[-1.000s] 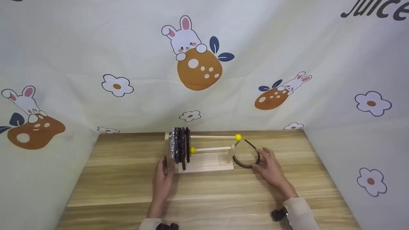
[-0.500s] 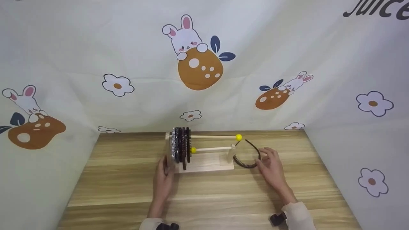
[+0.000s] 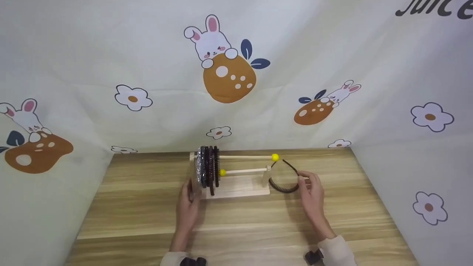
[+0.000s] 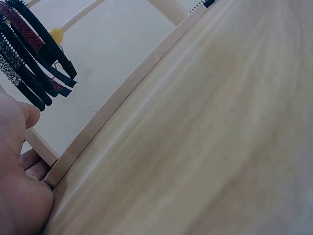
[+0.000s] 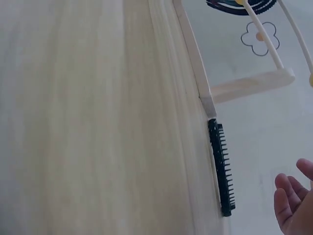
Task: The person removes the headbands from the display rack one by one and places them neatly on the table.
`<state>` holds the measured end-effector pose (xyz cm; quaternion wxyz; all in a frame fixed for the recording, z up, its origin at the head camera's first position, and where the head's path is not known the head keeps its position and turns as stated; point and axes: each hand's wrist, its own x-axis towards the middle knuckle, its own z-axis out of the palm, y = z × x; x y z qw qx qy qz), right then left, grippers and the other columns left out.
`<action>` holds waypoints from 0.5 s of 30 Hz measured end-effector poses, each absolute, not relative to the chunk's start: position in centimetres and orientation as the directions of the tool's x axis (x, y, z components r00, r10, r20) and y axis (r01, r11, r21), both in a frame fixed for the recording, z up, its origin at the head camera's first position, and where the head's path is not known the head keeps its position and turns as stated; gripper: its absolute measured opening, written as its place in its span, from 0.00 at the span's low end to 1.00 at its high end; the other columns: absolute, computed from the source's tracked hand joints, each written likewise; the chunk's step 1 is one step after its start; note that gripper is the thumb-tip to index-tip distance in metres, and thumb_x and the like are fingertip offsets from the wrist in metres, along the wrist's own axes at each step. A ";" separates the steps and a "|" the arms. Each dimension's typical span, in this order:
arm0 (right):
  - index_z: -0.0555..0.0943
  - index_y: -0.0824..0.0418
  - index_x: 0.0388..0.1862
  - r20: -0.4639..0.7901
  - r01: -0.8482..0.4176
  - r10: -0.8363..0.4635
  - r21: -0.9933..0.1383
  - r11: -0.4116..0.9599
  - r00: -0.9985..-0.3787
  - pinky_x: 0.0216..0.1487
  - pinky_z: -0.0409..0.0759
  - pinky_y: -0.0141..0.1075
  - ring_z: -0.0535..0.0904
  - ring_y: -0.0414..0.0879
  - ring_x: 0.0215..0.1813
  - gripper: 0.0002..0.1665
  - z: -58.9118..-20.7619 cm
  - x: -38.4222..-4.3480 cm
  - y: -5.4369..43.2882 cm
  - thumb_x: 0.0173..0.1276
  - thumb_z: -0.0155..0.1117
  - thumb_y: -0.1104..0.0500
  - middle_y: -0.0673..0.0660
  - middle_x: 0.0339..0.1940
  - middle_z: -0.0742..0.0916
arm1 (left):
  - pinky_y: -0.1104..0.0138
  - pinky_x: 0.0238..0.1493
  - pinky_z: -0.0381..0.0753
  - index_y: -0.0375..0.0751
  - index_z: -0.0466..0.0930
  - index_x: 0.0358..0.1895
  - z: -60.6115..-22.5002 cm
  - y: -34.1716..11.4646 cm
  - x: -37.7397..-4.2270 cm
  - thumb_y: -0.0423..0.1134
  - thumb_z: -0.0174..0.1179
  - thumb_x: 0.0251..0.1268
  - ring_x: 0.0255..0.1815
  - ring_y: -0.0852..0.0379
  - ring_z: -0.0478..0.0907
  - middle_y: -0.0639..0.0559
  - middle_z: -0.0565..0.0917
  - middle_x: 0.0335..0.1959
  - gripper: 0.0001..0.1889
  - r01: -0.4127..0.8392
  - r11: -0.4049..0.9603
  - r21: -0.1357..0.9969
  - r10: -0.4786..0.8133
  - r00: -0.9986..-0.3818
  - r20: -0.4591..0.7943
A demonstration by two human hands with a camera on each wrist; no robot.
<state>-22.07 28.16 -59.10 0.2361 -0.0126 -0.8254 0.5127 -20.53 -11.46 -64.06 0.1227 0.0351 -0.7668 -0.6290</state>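
Observation:
My left hand [image 3: 188, 210] grips the left end of a pale wooden stand [image 3: 244, 188]. In the left wrist view its thumb [image 4: 32, 115] is on the near side and fingers reach behind the upright. Several dark and glittery headbands [image 3: 208, 166] hang bunched at the stand's left end, on rods with yellow ball tips. To the right of the stand, a black toothed headband [image 5: 222, 169] lies on the table, open end to the back. My right hand [image 3: 312, 188] is at its right side; in the right wrist view the fingers stand above it, thumb apart.
The wood-grain table [image 3: 236, 229] meets a pale cloth backdrop [image 3: 166, 122] with rabbit and flower prints at the back and both sides. The longer rod's yellow ball [image 3: 275, 157] sticks out near the lying headband.
My right thumb has moved up closer to the index finger at the headband's right side, and the right wrist has shifted left. The left hand, stand and headbands stay put.

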 end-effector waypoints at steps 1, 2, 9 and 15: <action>0.87 0.67 0.60 0.381 -0.228 0.278 -0.860 0.457 -0.882 0.44 0.82 0.28 0.82 0.42 0.44 0.14 -58.8 -21.9 27.7 0.87 0.61 0.61 0.61 0.51 0.88 | 0.36 0.83 0.67 0.33 0.57 0.88 -64.1 -11.5 -20.5 0.39 0.59 0.88 0.82 0.26 0.67 0.27 0.65 0.84 0.35 0.104 0.210 0.972 -0.208 -0.967 0.148; 0.87 0.68 0.58 0.394 -0.241 0.288 -0.861 0.448 -0.873 0.43 0.82 0.27 0.82 0.41 0.43 0.13 -58.7 -21.7 27.2 0.86 0.61 0.63 0.61 0.49 0.88 | 0.36 0.83 0.67 0.32 0.57 0.87 -64.0 -11.5 -20.4 0.40 0.59 0.88 0.82 0.26 0.67 0.27 0.65 0.84 0.35 0.106 0.213 0.971 -0.209 -0.966 0.151; 0.86 0.75 0.50 0.475 -0.363 0.288 -0.857 0.365 -0.831 0.37 0.82 0.24 0.84 0.47 0.36 0.07 -57.8 -20.8 23.9 0.81 0.62 0.74 0.53 0.38 0.87 | 0.35 0.80 0.72 0.31 0.60 0.86 -64.1 -11.4 -20.3 0.38 0.59 0.88 0.80 0.26 0.70 0.27 0.68 0.83 0.33 0.108 0.223 0.969 -0.217 -0.963 0.157; 0.87 0.71 0.48 0.508 -0.436 0.247 -0.851 0.294 -0.825 0.39 0.82 0.24 0.83 0.38 0.37 0.08 -57.8 -20.4 22.1 0.81 0.61 0.75 0.52 0.40 0.89 | 0.33 0.79 0.71 0.31 0.59 0.86 -64.1 -11.6 -20.7 0.39 0.58 0.88 0.80 0.25 0.70 0.27 0.68 0.83 0.33 0.129 0.235 0.964 -0.203 -0.963 0.178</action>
